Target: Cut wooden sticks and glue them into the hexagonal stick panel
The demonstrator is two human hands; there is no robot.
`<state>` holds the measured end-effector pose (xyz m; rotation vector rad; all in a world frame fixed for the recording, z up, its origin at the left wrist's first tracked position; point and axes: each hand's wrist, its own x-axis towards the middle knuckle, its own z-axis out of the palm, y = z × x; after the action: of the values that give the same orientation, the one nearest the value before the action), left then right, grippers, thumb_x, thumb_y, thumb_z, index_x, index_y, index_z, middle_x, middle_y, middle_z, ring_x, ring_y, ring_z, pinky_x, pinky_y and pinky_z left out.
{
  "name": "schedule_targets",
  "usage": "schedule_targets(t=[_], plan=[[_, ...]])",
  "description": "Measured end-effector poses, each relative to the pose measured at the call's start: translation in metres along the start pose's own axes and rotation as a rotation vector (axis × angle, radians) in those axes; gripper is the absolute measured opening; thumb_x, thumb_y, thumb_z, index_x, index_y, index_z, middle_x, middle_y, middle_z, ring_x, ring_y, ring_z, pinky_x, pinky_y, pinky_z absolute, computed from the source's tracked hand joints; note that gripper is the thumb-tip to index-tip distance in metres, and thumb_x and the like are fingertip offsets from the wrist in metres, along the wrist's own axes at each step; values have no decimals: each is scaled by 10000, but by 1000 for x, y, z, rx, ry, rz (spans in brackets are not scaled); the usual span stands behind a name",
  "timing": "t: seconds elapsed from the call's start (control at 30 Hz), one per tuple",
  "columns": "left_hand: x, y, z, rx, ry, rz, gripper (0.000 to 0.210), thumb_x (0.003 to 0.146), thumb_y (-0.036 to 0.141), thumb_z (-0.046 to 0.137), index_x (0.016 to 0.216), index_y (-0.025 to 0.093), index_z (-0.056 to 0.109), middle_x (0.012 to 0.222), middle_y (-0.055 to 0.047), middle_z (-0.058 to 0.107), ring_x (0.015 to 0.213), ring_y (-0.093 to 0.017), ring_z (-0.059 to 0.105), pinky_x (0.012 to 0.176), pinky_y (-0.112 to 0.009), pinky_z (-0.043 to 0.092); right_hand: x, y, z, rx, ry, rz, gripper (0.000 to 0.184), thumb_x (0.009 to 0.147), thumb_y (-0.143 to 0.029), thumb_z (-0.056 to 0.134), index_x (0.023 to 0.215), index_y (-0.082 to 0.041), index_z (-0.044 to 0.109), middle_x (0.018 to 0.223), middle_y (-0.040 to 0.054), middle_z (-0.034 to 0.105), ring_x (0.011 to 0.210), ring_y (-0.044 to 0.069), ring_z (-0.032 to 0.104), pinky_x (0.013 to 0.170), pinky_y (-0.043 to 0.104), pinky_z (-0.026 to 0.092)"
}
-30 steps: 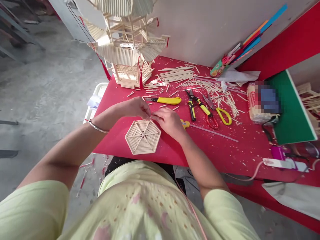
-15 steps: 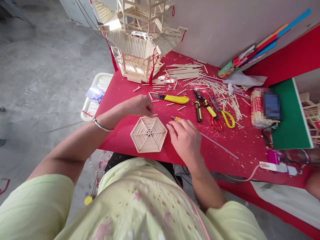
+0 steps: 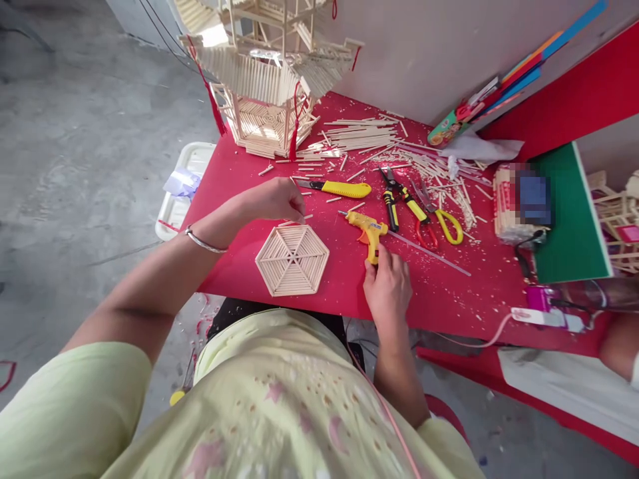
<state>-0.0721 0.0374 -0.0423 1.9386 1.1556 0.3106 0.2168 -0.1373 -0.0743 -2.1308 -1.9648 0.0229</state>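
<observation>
With the left hand (image 3: 279,198) pinched narrow, seemingly on a stick (image 3: 308,217), by the far edge of the hexagon (image 3: 292,261) on the near bench (image 3: 342,283), the step looks like taking up the glue gun (image 3: 368,228) to the right, calling for a firm grip from the right hand (image 3: 389,285), touching it, closure unclear.

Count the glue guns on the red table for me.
1: the yellow glue gun is right of the hexagonal stick panel, with the right hand at its handle.
</observation>
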Motion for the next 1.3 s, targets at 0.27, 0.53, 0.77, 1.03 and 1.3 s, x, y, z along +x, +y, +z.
schedule_targets(t=[0.27,0.53,0.77,1.03,1.3], plan=[[0,1,4,51,-28,-29,32,634,219,822,624,221,791,553,19,662,580,-139,543,631,-299,333,10,-63,14,356,59,-328,452,1064,-259,454,1496,-278,582,1407,119,655,1338,305,549,1185,526,389],[1,-2,9,111,-11,-18,40,638,237,826,626,230,788,566,20,669,599,-142,549,631,-298,324,23,-73,47,438,110,-302,341,1074,-273,491,1334,-248,711,1255,116,711,1253,276,582,1144,478,433],[1,-5,14,219,46,-63,30,628,253,823,639,254,795,629,3,699,717,-187,609,664,-299,334,22,-72,49,494,85,-288,327,1080,-333,506,1311,-257,725,1229,116,708,1230,270,590,1123,470,458],[-2,-5,18,230,80,-98,80,623,204,836,641,267,790,639,0,683,805,-225,633,713,-300,358,24,-72,52,480,92,-285,322,1087,-335,500,1295,-268,737,1198,104,719,1207,273,612,1101,475,491],[-2,-10,16,209,56,-90,27,634,276,783,619,297,777,646,21,707,638,-169,579,602,-281,317,23,-57,0,507,11,-306,338,1083,-360,502,1338,-308,717,1253,84,726,1215,248,647,1119,441,509]])
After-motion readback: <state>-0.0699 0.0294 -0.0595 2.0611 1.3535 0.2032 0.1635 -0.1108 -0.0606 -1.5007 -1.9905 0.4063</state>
